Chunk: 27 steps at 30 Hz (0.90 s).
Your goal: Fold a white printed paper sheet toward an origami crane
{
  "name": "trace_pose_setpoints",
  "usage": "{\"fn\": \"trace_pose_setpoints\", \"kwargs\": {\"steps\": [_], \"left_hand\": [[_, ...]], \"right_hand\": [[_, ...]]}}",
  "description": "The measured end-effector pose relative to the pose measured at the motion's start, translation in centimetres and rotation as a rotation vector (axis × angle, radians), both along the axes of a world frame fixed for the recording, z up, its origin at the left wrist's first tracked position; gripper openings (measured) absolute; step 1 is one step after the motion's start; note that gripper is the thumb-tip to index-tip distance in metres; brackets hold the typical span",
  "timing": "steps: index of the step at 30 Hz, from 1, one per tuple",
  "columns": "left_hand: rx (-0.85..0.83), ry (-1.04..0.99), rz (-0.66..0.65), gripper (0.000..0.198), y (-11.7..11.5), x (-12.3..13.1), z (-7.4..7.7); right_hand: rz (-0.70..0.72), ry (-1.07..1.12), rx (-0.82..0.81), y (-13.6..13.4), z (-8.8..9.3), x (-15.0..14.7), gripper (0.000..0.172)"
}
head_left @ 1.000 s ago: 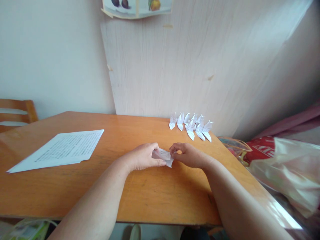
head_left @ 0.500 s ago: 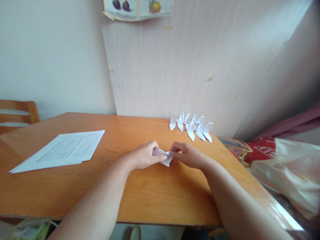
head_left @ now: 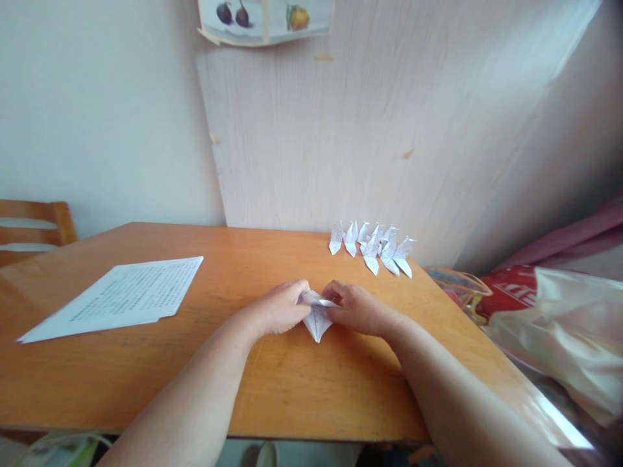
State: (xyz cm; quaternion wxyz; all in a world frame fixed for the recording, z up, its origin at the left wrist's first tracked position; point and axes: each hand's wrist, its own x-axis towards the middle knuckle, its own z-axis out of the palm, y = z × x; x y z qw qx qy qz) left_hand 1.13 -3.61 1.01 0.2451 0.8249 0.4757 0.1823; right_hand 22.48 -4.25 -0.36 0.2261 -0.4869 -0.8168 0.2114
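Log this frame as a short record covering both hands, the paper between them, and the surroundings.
Left hand: gripping the left side of the folded paper
Right hand: gripping its right side
Paper's point: toward the person
Far right of table: grouped origami figures
Left of table: printed sheets, overlapping
Beyond table: wooden chair left, whitish bag right

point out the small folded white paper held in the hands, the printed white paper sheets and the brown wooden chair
Small folded white paper (head_left: 318,322): head view, middle of its near, pointed part.
Printed white paper sheets (head_left: 130,295): head view, printed top face.
Brown wooden chair (head_left: 30,210): head view, upper backrest slat.
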Motion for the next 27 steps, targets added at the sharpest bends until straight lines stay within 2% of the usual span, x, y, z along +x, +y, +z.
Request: {"fn": "trace_pose_setpoints", "kwargs": {"steps": [3,11,18,27], "left_hand": [[0.005,-0.029,0.001,0.012,-0.2,0.1,-0.1],[-0.011,-0.122,0.071,0.037,0.3,-0.2,-1.0],[0.083,-0.101,0.155,0.025,1.3,-0.2,-1.8],[0.145,-0.058,0.163,0.022,1.9,-0.1,-1.9]], "right_hand": [[-0.037,-0.086,0.057,0.1,-0.3,-0.6,0.003],[-0.154,-0.102,0.057,0.4,-0.6,-1.0,0.013],[-0.22,-0.059,0.05,0.9,-1.0,-0.8,0.014],[-0.243,-0.032,0.017,1.2,-1.1,-0.8,0.013]]}}
